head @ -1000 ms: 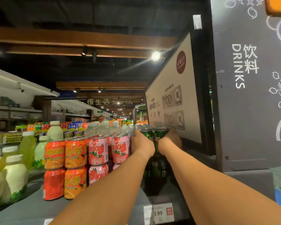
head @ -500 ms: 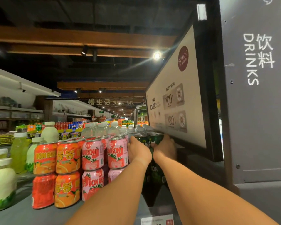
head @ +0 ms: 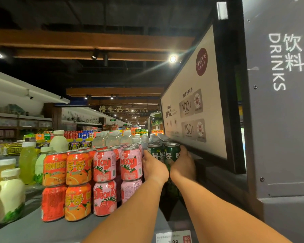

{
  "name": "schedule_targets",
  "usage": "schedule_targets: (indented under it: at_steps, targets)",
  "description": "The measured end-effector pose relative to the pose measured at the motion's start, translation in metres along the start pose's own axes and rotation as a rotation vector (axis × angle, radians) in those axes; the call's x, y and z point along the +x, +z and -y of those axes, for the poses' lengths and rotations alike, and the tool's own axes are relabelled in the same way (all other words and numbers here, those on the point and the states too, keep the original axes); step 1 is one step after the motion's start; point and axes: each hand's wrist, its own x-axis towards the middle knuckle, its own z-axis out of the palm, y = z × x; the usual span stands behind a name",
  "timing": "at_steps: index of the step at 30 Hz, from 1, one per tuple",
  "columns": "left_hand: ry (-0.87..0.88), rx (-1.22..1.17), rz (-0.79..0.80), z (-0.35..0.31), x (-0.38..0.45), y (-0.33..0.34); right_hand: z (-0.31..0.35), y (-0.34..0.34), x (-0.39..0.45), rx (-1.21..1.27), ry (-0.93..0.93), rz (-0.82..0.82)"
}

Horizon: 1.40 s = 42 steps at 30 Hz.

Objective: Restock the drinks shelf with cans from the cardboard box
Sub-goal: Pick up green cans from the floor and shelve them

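Green cans, two abreast on the upper tier at the shelf's right end, are gripped by left hand and right hand, fingers clamped round them. Pink cans are stacked just beside, orange cans further left.

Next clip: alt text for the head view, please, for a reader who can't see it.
Both hands, left hand and right hand, hold two dark green cans on the top tier of a grey shelf, beside stacked pink cans and orange cans, under a slanted promotional sign.
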Motion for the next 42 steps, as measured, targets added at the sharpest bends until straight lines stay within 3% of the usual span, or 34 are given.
schedule_targets:
  at_steps: [7,13,18,29,35,39,42]
  targets:
    - [-0.166,-0.169,0.031,0.005,-0.014,0.0,-0.004,-0.008,-0.015,0.011,0.061,-0.001]
    - [-0.179,-0.195,0.063,0.003,-0.036,-0.009,0.006,-0.026,-0.033,-0.032,0.122,0.029]
    - [-0.077,-0.161,0.126,-0.001,-0.057,-0.028,0.014,-0.056,-0.074,-0.082,0.056,0.072]
    - [0.26,0.044,0.33,0.015,-0.189,-0.129,0.044,-0.14,-0.246,-0.243,-0.012,-0.046]
    - [0.357,0.111,0.542,0.12,-0.328,-0.139,-0.037,-0.2,-0.409,-0.345,0.141,-0.107]
    - [0.209,0.206,0.772,0.217,-0.424,-0.134,-0.118,-0.242,-0.526,-0.451,0.474,-0.136]
    - [0.097,0.285,0.85,0.304,-0.482,-0.101,-0.165,-0.261,-0.608,-0.499,0.627,-0.139]
